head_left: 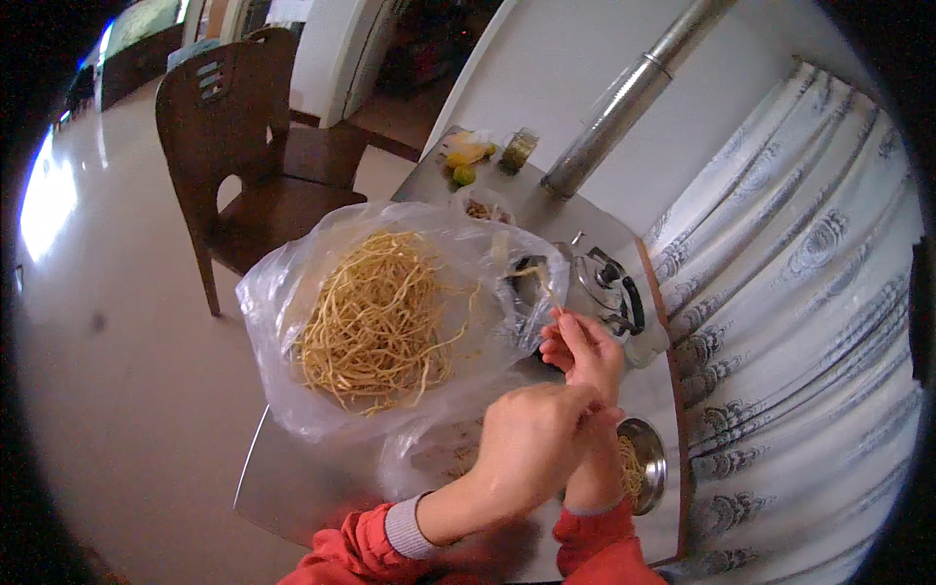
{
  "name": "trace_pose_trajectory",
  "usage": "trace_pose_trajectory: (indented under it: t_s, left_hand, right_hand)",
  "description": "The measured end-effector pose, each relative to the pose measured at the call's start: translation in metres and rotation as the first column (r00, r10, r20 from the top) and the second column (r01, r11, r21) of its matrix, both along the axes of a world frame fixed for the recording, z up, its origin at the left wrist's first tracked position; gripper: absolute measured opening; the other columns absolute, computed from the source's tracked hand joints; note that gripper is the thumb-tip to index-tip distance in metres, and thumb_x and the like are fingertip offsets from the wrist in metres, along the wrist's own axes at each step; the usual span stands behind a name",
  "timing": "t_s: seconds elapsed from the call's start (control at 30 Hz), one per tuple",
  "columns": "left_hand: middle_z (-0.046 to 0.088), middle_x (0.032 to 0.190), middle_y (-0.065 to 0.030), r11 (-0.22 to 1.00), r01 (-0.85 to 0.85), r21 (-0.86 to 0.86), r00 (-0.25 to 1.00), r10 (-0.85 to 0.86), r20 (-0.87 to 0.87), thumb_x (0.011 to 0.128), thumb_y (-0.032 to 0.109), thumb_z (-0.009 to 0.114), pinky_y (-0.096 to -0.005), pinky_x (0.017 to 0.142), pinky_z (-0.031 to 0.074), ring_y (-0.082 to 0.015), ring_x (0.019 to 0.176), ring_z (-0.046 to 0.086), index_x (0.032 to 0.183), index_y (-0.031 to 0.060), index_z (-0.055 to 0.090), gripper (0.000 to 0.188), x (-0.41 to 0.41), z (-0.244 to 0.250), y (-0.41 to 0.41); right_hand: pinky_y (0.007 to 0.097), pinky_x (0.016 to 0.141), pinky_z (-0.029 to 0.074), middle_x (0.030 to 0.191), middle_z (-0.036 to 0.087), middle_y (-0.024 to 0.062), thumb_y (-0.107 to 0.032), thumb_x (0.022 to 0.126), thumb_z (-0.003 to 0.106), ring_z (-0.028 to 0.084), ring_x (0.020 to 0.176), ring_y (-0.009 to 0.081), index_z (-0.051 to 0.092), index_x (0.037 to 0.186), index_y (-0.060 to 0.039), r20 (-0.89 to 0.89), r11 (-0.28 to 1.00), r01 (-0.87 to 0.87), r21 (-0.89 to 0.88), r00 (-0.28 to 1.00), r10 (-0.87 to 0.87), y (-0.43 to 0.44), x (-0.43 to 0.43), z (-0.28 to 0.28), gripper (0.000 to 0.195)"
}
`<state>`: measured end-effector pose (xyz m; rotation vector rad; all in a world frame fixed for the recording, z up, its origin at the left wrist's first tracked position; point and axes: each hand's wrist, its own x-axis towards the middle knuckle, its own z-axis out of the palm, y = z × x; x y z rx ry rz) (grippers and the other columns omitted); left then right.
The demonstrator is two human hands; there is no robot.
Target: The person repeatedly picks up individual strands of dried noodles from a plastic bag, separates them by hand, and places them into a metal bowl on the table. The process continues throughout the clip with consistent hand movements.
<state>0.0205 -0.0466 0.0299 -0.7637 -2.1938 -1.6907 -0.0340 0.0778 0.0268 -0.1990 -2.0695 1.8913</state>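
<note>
A large heap of thin, yellowish root-like strands [380,322] lies in an open clear plastic bag [270,344] on the table. My right hand [589,355], just right of the bag, pinches one pale strand [547,284] between thumb and fingers; it points up and left. My left hand [530,442] crosses in front of my right wrist, back of the hand up. Its fingertips are drawn together there, and whether they hold anything is unclear. A steel bowl [656,457] with thin yellowish strands stands right of my wrists, partly hidden by my right arm.
A lidded metal kettle [596,281] with black handles stands beyond my right hand. Farther back are a small bag of brown pieces [486,212], green-yellow fruit [463,174], a glass jar [519,150] and a metal pipe [610,113]. A wooden chair [219,139] stands left; a patterned curtain [790,292] hangs right.
</note>
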Motion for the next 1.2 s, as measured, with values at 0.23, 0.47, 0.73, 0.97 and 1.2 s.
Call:
trace_pose_trajectory:
  t_s: [0.23, 0.47, 0.73, 0.97, 1.2]
  left_hand:
    - [0.064, 0.069, -0.0131, 0.998, -0.039, 0.05, 0.978, 0.028, 0.205, 0.082, 0.02, 0.063, -0.0308, 0.055, 0.047, -0.0233, 0.057, 0.062, 0.085, 0.0044, 0.066, 0.016, -0.014, 0.0, 0.009]
    - [0.064, 0.092, -0.008, 0.876, 0.125, 0.466, 0.847, -0.339, 0.41, 0.09, 0.015, 0.055, -0.0274, 0.072, 0.047, -0.0118, 0.083, 0.059, 0.102, -0.0029, 0.061, 0.022, -0.025, -0.022, 0.026]
    - [0.065, 0.093, -0.0091, 0.653, 0.176, 0.737, 0.727, -0.591, 0.35, 0.089, 0.015, 0.058, -0.028, 0.079, 0.048, -0.0131, 0.083, 0.06, 0.1, -0.0046, 0.062, 0.023, -0.026, -0.029, 0.035]
    - [0.067, 0.089, -0.0088, 0.746, 0.055, 0.664, 0.795, -0.435, 0.423, 0.088, 0.013, 0.059, -0.0276, 0.077, 0.049, -0.0138, 0.081, 0.062, 0.097, -0.0041, 0.064, 0.02, -0.03, -0.029, 0.033]
    - [0.067, 0.09, -0.0081, 0.765, 0.059, 0.641, 0.833, -0.391, 0.391, 0.086, 0.009, 0.06, -0.026, 0.077, 0.048, -0.0131, 0.083, 0.062, 0.093, -0.0041, 0.065, 0.016, -0.028, -0.026, 0.032]
  right_hand:
    - [0.0237, 0.049, 0.043, 0.07, 0.059, 0.006, -0.016, 0.085, 0.062, 0.054, 0.057, 0.0129, 0.053, 0.104, 0.0023, -0.209, 0.963, 0.067, -0.261, 0.97, -0.125, 0.025, 0.05, -0.027, 0.028]
    - [0.0224, 0.047, 0.041, 0.069, 0.061, 0.0073, -0.016, 0.084, 0.064, 0.054, 0.053, 0.0129, 0.053, 0.094, -0.0021, -0.308, 0.958, 0.044, -0.284, 0.942, -0.134, 0.024, 0.062, -0.015, 0.02]
    - [0.0244, 0.052, 0.045, 0.077, 0.064, 0.0058, -0.018, 0.085, 0.064, 0.056, 0.058, 0.0119, 0.063, 0.092, 0.0011, -0.25, 0.987, -0.097, -0.126, 0.966, 0.063, 0.034, 0.068, -0.012, 0.02]
    - [0.0247, 0.055, 0.046, 0.083, 0.063, 0.0066, -0.015, 0.086, 0.061, 0.057, 0.062, 0.0122, 0.059, 0.1, 0.0012, -0.125, 0.935, -0.154, -0.321, 0.985, 0.119, 0.032, 0.068, -0.002, 0.021]
    - [0.0236, 0.057, 0.047, 0.085, 0.062, 0.0046, -0.011, 0.084, 0.064, 0.057, 0.067, 0.01, 0.058, 0.1, -0.0003, -0.138, 0.969, -0.106, -0.225, 0.988, 0.076, 0.029, 0.07, -0.001, 0.021]
